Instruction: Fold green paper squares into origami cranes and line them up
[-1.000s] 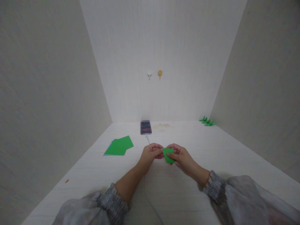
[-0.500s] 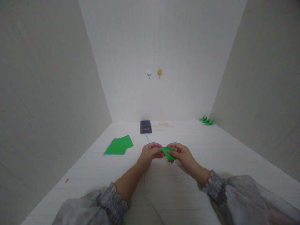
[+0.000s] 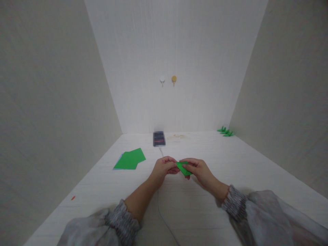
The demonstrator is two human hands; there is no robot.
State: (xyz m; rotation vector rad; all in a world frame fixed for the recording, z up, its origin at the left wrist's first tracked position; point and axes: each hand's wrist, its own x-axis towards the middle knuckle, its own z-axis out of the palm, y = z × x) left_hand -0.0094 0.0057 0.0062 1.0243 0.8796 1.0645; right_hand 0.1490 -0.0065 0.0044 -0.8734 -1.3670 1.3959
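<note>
Between my hands, above the table, is a small folded piece of green paper (image 3: 185, 170). My right hand (image 3: 199, 168) grips it, thumb on the near face and index finger along the top edge. At its left corner, my left hand (image 3: 165, 168) pinches the paper between thumb and fingers. The undersides of the fold and some fingertips are hidden. To the left lie green paper sheets (image 3: 129, 160), with a bluish edge showing beneath them.
Several folded green paper pieces (image 3: 226, 132) sit at the back right corner. A dark blurred object (image 3: 159, 138) stands near the back wall, with a pale cable (image 3: 164, 220) running toward me. Two hooks (image 3: 174, 79) hang on the wall; a small red bit (image 3: 73, 197) lies at left.
My right index finger has come down and extended left along the paper's top edge, covering more of it. My left hand has barely moved.
</note>
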